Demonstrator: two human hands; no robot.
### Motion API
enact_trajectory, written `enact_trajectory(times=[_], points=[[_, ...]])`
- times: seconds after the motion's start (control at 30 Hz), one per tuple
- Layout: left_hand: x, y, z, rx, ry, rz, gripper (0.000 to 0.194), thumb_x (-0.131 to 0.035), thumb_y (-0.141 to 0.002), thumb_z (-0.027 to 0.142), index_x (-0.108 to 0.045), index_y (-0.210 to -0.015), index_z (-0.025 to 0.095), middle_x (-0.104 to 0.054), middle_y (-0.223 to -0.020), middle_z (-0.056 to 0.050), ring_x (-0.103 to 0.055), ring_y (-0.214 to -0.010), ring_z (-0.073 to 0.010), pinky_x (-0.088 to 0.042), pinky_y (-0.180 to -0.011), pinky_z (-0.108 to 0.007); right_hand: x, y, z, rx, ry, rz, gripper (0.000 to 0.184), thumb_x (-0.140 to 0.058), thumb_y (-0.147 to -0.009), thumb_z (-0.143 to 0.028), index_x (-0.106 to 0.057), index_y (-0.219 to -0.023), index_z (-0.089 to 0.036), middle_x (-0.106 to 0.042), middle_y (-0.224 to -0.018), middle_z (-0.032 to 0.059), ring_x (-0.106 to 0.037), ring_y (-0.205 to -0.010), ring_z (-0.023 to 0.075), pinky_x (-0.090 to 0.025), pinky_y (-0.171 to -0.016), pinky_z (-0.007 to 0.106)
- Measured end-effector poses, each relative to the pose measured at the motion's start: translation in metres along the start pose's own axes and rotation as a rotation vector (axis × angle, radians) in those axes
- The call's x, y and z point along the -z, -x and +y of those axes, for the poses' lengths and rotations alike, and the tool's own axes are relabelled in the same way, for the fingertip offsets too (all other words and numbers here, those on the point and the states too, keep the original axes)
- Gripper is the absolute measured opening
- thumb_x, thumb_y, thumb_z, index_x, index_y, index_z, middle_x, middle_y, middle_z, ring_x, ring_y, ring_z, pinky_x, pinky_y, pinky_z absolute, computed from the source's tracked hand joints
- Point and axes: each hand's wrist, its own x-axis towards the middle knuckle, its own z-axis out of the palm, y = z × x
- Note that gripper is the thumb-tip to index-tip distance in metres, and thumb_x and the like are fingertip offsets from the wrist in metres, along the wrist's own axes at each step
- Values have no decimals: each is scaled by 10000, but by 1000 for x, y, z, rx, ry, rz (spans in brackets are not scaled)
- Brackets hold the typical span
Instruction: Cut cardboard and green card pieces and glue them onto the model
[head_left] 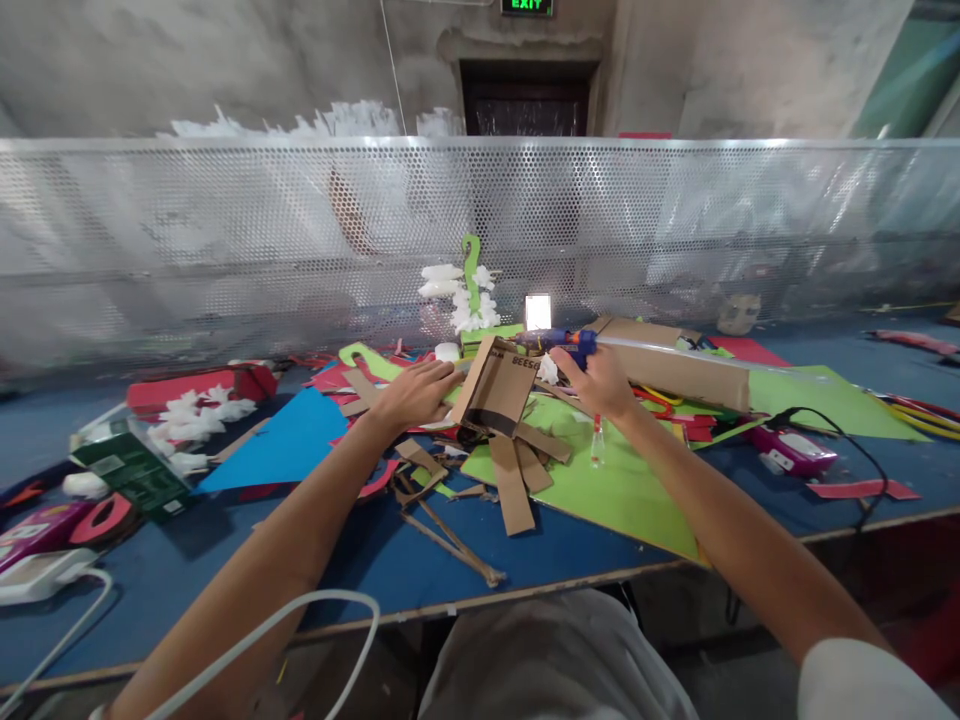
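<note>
"Head view: what is the right hand (601, 384) doing?"

"It is closed around the handle of a blue glue gun (576, 345), with the thumb on the near side. A long clear rod (697, 359) sticks out of the back end, and the nozzle points left, over the top of the folded cardboard (501, 388)."

"Where is that cardboard exactly?"

"Between the two hands, tilted, in the middle of the heap on the blue counter (367, 575). Dark printed letters show near its top."

"And the left hand (421, 393)?"

"Palm down, fingers reaching to the cardboard's left edge. The thumb is hidden, so I can't tell whether it grips or only steadies it."

"What lies close by?"

"Cardboard strips (513, 488) just below the folded piece, partly over a light green sheet (630, 505). Twigs (454, 545) lie nearer the front edge, and a blue sheet (289, 440) is left of the left hand."

"Behind them?"

"A green curved piece (472, 268) stands upright among white tufts (466, 315), in front of a perforated metal screen (262, 235). Off to the right sits a purple box (796, 452)."
</note>
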Motion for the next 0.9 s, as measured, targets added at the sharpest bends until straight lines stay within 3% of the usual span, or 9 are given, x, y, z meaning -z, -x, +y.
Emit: enact_trajectory(times=[0.2, 0.53, 0.9], points=[[-1, 3, -4, 32, -4, 13, 308, -569, -812, 200, -649, -1106, 160, -677, -1015, -135, -665, -992, -306, -543, -924, -398, 2, -1, 8, -33, 20, -24, 531, -463, -999, -595, -503, -623, -222, -555, -576, 32, -566, -615, 202, -355, -634, 324], [0, 3, -4, 42, 16, 0, 324, -575, -787, 187, -646, -1102, 152, -668, -1014, -148, -648, -979, -321, -549, -888, -419, 0, 0, 15, -51, -88, -74, 473, -495, -995, -602, -631, -767, -211, -651, -684, 34, -598, -666, 207, -400, -639, 317], [1, 0, -2, 22, 35, 3, 332, -560, -810, 201, -653, -1127, 168, -672, -1044, -148, -654, -986, -318, -549, -903, -432, 2, -1, 6, -32, -5, -19, 519, -465, -998, -598, -498, -636, -227, -555, -580, 26, -555, -606, 196, -350, -624, 328]])
